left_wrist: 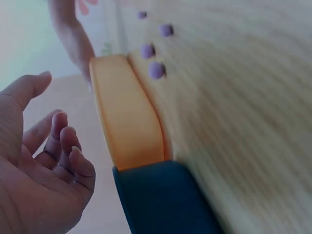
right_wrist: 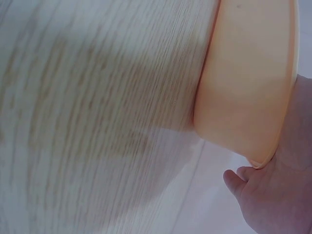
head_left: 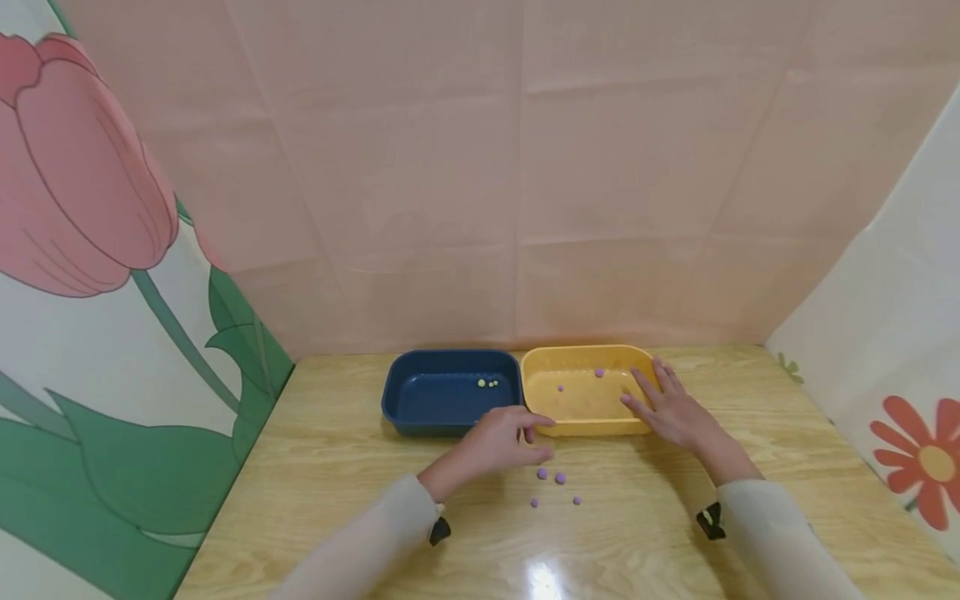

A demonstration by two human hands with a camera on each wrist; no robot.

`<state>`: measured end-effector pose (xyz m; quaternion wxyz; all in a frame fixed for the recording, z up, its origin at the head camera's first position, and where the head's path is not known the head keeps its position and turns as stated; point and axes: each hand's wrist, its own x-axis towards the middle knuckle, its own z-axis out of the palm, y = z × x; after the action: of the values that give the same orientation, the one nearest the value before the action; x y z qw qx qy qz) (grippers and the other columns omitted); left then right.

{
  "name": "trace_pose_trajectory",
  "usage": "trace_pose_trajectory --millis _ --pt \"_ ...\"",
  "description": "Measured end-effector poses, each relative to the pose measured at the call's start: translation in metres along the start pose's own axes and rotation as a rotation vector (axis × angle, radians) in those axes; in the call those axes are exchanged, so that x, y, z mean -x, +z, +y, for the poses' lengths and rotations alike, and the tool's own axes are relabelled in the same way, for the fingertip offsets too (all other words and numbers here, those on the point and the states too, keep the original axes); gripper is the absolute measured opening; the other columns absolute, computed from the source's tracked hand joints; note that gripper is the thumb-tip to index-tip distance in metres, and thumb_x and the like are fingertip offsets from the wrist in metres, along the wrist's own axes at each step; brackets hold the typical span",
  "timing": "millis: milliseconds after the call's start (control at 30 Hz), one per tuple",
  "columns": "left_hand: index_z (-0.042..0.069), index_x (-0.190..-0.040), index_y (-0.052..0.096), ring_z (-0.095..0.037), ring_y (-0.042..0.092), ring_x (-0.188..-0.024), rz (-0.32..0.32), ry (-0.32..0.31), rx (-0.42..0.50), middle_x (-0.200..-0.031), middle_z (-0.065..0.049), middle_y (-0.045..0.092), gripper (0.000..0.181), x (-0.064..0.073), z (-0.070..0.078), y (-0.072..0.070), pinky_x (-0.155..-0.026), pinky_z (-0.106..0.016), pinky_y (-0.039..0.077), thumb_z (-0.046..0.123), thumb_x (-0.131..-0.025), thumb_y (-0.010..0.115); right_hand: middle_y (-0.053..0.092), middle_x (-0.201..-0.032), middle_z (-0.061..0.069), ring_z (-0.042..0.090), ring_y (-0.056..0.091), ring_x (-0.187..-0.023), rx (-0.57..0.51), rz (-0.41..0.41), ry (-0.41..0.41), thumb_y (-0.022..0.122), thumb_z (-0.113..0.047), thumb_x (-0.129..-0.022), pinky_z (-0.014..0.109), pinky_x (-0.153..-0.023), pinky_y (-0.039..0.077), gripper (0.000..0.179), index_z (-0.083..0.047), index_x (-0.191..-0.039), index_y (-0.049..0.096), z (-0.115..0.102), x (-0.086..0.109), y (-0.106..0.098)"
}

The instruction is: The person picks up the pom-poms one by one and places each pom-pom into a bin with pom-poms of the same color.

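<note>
My left hand [head_left: 501, 440] hovers by the front rim of the yellow bin [head_left: 585, 428], close to where it meets the blue bin [head_left: 431, 429]. Its fingers are loosely bent, with nothing between them. My right hand [head_left: 675, 412] lies over the right end of the yellow bin, fingers spread. Inside that bin are a purple ball [head_left: 599, 373] and a smaller purple ball [head_left: 560, 388]. Several purple balls [left_wrist: 156, 70] sit on the table in front of it. Three pale yellow-green beads [head_left: 482, 383] rest in the blue bin.
The wood-grain table [head_left: 315, 500] carries both bins side by side near its back edge. Behind it hangs a plain pinkish cloth [head_left: 450, 208]. A tulip-printed panel [head_left: 97, 183] stands on the left, a flower-printed one [head_left: 885, 350] on the right.
</note>
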<state>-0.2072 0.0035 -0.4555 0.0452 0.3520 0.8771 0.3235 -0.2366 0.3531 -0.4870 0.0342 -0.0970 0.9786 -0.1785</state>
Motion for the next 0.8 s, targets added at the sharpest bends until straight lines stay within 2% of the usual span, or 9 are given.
trace_pose_trajectory --millis 167,400,567,800 --pt "0.027 -0.125 0.074 -0.001 0.042 -0.063 -0.009 0.009 -0.019 -0.079 0.014 0.054 0.039 0.005 -0.004 0.005 -0.055 -0.017 0.037 0.039 -0.089 0.079 -0.013 -0.164 0.031 0.056 -0.006 -0.149 0.003 0.001 -0.001 0.032 -0.062 -0.105 0.082 -0.102 0.02 0.083 -0.005 -0.163 0.012 -0.002 0.001 -0.002" --pt "0.021 -0.127 0.073 0.0 0.041 -0.061 -0.04 0.027 -0.047 -0.078 0.014 0.053 0.044 0.008 -0.014 0.013 -0.055 -0.016 0.036 0.04 -0.088 0.08 -0.01 -0.164 0.032 0.057 -0.004 -0.148 0.009 0.002 -0.004 0.033 -0.061 -0.105 0.082 -0.101 0.021 0.083 -0.004 -0.162 0.014 -0.004 0.002 -0.002" --pt "0.023 -0.127 0.073 -0.002 0.043 -0.065 -0.059 0.013 -0.059 -0.077 0.014 0.053 0.045 0.008 -0.018 0.019 -0.059 -0.018 0.037 0.039 -0.086 0.081 -0.009 -0.163 0.033 0.058 -0.003 -0.148 0.017 0.01 -0.01 0.033 -0.061 -0.106 0.082 -0.1 0.023 0.083 -0.003 -0.162 0.014 -0.003 0.002 -0.001" --pt "0.022 -0.128 0.073 -0.002 0.047 -0.067 -0.089 -0.022 -0.045 -0.08 0.013 0.056 0.043 0.009 -0.02 0.022 -0.058 -0.019 0.04 0.038 -0.088 0.079 -0.01 -0.164 0.032 0.057 -0.004 -0.148 0.015 0.009 -0.01 0.033 -0.061 -0.106 0.082 -0.1 0.022 0.082 -0.004 -0.162 0.014 -0.004 0.002 -0.002"
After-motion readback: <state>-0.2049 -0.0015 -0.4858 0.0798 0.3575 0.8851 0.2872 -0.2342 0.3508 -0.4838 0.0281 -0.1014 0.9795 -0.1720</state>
